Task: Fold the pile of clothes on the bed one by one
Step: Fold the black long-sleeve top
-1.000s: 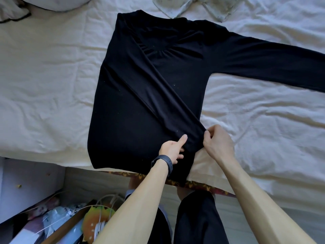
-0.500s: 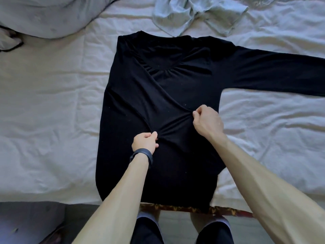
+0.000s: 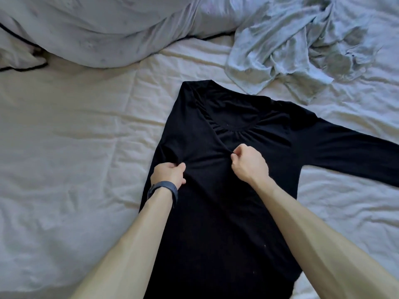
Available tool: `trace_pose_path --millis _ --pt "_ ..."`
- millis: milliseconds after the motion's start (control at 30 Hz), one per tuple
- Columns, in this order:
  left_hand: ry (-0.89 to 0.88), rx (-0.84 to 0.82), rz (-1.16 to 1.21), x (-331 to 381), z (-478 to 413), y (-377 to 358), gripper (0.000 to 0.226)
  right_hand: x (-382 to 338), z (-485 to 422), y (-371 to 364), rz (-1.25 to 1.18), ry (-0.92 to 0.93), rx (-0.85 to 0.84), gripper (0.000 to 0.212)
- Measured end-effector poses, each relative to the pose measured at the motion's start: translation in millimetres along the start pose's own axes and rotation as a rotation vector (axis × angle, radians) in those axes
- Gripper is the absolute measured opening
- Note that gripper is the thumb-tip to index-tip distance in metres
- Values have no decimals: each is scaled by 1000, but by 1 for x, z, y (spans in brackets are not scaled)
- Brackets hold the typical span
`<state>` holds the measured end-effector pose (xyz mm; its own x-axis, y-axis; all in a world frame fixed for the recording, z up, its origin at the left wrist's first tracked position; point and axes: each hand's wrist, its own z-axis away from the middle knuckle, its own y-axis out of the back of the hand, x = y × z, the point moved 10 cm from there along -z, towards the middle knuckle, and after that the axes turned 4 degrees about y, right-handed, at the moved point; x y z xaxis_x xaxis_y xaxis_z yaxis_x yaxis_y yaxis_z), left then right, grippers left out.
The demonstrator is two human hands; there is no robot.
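Black top [image 3: 226, 212] lies flat on the bed sheet [image 3: 75, 147], neckline away from the person, hem running off the near edge of the view. One long sleeve [image 3: 356, 154] is spread straight out to the person's right across the sheet. Across the chest, a strip of the top's cloth is bunched and pulled taut between the two hands. Left hand [image 3: 169, 174], dark wristband [image 3: 164, 189] on the wrist, is at the top's left side edge, fingers curled, thumb and fingers gripping a gather of the black cloth. Right hand [image 3: 248, 164] is mid-chest just below the gathered neckline, fingers clenched, thumb and forefinger pinching the other end of that strip. Both forearms reach in over the lower body of the top. A crumpled pale grey garment [image 3: 291, 50] sits beyond the top's right shoulder, one corner just beside the collar; touching or not, cannot tell. A rumpled pale duvet [image 3: 97, 29] is heaped along the far left of the bed, well apart from the top.
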<state>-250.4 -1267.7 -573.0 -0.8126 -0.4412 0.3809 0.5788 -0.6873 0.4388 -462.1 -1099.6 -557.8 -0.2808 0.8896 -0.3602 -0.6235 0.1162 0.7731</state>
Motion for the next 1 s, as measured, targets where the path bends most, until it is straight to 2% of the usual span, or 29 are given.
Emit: trace_pose_path --millis 67,133,233,267,333,433,600,733,833,933,1000 --pt "82 -91 87 -5 -7 0 11 -8 -2 3 45 -27 18 28" --pt "146 -171 292 -1 -11 -2 5 -29 -11 2 -16 7 3 37" --pt "188 -161 591 10 -20 2 20 -74 -36 8 -221 51 8 40" --pt "206 -151 652 11 -23 2 27 -90 -45 11 -266 62 14 44" --pt "230 -106 712 9 -30 4 27 -118 -67 13 -330 69 10 53" --pt "186 -48 723 8 -38 11 22 -153 -101 17 -376 73 30 58" --pt "166 -64 770 8 -40 18 16 -188 -144 13 -355 115 45 27" --pt "132 -42 766 8 -39 27 12 -193 -157 8 -448 141 64 22" --pt "123 -15 716 8 -39 31 13 -192 -150 12 -471 191 57 35" --pt "90 43 592 12 -37 36 29 -169 -117 29 -500 212 115 35" --pt "-27 217 390 18 -26 49 35 -131 -76 37 -468 203 248 28"
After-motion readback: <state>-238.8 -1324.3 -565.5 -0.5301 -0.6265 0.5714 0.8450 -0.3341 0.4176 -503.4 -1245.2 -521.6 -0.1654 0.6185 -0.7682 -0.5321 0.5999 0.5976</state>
